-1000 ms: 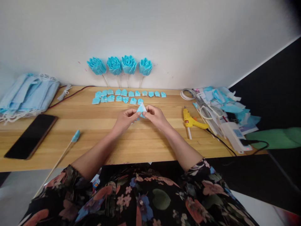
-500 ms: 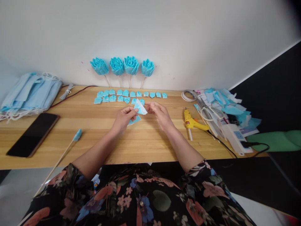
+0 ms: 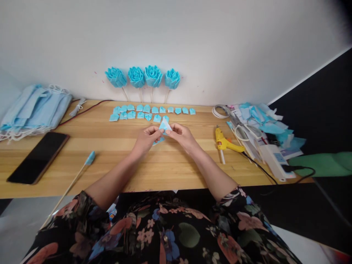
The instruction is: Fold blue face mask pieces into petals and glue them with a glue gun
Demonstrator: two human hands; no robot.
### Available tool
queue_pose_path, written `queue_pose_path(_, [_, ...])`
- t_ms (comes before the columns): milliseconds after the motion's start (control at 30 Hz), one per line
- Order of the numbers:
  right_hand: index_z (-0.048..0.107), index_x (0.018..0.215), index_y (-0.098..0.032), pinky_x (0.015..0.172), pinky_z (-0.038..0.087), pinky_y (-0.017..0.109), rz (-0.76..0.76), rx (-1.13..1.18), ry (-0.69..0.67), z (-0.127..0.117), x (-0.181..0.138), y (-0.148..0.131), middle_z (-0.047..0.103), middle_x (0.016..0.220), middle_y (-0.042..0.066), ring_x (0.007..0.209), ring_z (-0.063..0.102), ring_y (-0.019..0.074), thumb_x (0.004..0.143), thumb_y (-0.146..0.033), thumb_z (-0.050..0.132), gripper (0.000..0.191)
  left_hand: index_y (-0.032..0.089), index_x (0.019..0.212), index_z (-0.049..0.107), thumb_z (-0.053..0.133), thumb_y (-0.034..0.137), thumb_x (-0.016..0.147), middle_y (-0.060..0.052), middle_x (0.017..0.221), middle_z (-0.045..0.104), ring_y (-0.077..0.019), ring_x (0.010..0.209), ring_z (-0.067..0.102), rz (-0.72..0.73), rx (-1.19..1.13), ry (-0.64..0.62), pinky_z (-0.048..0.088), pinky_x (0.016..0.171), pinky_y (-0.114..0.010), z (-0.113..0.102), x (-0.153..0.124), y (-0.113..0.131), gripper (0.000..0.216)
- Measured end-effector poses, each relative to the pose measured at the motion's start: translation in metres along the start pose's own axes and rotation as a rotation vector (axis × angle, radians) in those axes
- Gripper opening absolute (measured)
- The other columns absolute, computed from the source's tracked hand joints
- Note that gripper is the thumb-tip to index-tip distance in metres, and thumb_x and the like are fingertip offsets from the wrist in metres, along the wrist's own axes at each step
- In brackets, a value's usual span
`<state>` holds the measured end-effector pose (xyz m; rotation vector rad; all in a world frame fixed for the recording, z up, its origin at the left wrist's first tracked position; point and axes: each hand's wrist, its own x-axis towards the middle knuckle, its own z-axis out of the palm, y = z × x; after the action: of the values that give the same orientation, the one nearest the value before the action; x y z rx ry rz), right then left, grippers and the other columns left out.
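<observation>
A small blue-and-white piece of folded mask fabric is pinched between both hands, its point facing the wall. My left hand grips its left side, thumb on top. On its right side, my right hand is closed with the thumb pressed on the fabric. Beneath them, another blue piece shows in part, mostly hidden by the left fingers. Just beyond the hands, two rows of small folded blue petals lie on the wooden table.
Several blue fabric flowers on sticks lean against the wall. At left are a mask stack, a phone and a blue-tipped stick. To the right lie a yellow glue gun, scissors, tape and a power strip.
My right hand has moved left and taken hold of the fabric's right side. The fabric has been folded narrower, with its point turned toward the wall.
</observation>
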<state>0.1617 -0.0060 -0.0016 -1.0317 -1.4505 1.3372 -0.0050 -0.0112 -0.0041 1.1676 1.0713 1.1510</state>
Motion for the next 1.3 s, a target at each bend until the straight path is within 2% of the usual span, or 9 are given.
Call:
queue_pose_path(200, [0.051, 0.067, -0.019, 0.063, 0.032, 0.026, -0.01, -0.03, 0.083, 0.001, 0.001, 0.001, 0.044, 0.065, -0.005, 0.063, 0.039, 0.0108, 0.075, -0.043, 0.069, 0.031, 0.017, 0.062, 0.065, 0.071, 0.044, 0.072, 0.001, 0.055, 0.055, -0.0088, 0.052, 0.044, -0.021, 0.052, -0.026, 0.035, 0.054, -0.024, -0.001, 0.001, -0.002, 0.029])
queue_pose_path(400, [0.052, 0.068, -0.02, 0.062, 0.031, 0.026, -0.018, -0.075, 0.127, -0.001, 0.001, -0.001, 0.043, 0.065, -0.005, 0.062, 0.038, 0.0109, 0.074, -0.042, 0.066, 0.027, 0.018, 0.075, 0.069, 0.074, 0.044, 0.071, 0.001, 0.064, 0.061, -0.0085, 0.054, 0.047, -0.045, -0.011, -0.044, 0.038, 0.054, -0.023, -0.002, 0.002, -0.004, 0.027])
queue_pose_path(567, [0.051, 0.067, -0.02, 0.062, 0.032, 0.026, -0.027, -0.084, 0.155, -0.003, 0.001, -0.001, 0.043, 0.066, -0.005, 0.063, 0.038, 0.011, 0.075, -0.04, 0.066, 0.026, 0.017, 0.066, 0.064, 0.075, 0.044, 0.07, 0.0, 0.062, 0.061, -0.0081, 0.053, 0.048, -0.065, -0.056, -0.026, 0.039, 0.053, -0.023, -0.003, 0.003, -0.005, 0.03])
queue_pose_path(733, [0.051, 0.066, -0.02, 0.062, 0.033, 0.026, -0.017, -0.086, 0.157, -0.002, 0.001, -0.001, 0.044, 0.066, -0.004, 0.063, 0.038, 0.0113, 0.073, -0.043, 0.067, 0.029, 0.017, 0.078, 0.065, 0.073, 0.049, 0.072, -0.001, 0.066, 0.063, -0.009, 0.054, 0.051, -0.09, -0.095, -0.039, 0.039, 0.053, -0.023, -0.002, 0.003, -0.001, 0.033])
queue_pose_path(867, [0.052, 0.067, -0.02, 0.063, 0.035, 0.026, -0.013, -0.073, 0.11, 0.0, 0.001, -0.001, 0.045, 0.065, -0.004, 0.063, 0.039, 0.0112, 0.074, -0.045, 0.067, 0.03, 0.017, 0.071, 0.065, 0.075, 0.044, 0.07, 0.0, 0.064, 0.06, -0.0084, 0.054, 0.048, -0.064, 0.0, -0.091, 0.039, 0.054, -0.023, -0.001, 0.001, -0.001, 0.029])
queue_pose_path(1000, [0.056, 0.067, -0.02, 0.065, 0.037, 0.026, -0.001, -0.06, 0.112, -0.001, 0.0, -0.002, 0.05, 0.065, -0.004, 0.064, 0.044, 0.0119, 0.075, -0.046, 0.067, 0.03, 0.017, 0.065, 0.064, 0.074, 0.042, 0.071, 0.001, 0.061, 0.059, -0.0085, 0.054, 0.047, -0.052, -0.01, -0.08, 0.038, 0.055, -0.024, -0.002, 0.001, -0.002, 0.028])
queue_pose_path(1167, [0.068, 0.086, -0.019, 0.08, 0.045, 0.029, -0.009, 0.037, 0.157, -0.005, 0.001, -0.007, 0.068, 0.085, 0.001, 0.083, 0.059, 0.0161, 0.081, -0.049, 0.062, 0.031, 0.017, 0.063, 0.062, 0.074, 0.042, 0.07, 0.001, 0.059, 0.058, -0.0085, 0.054, 0.046, -0.063, -0.014, -0.089, 0.037, 0.056, -0.024, -0.003, 0.0, -0.001, 0.029])
queue_pose_path(1300, [0.066, 0.11, -0.022, 0.084, 0.048, 0.032, 0.019, 0.067, 0.121, -0.005, 0.001, -0.009, 0.07, 0.101, 0.004, 0.096, 0.062, 0.0194, 0.076, -0.048, 0.068, 0.042, 0.017, 0.062, 0.061, 0.074, 0.043, 0.07, 0.002, 0.059, 0.056, -0.0087, 0.054, 0.045, -0.064, 0.024, -0.109, 0.036, 0.056, -0.024, -0.002, -0.001, 0.0, 0.03])
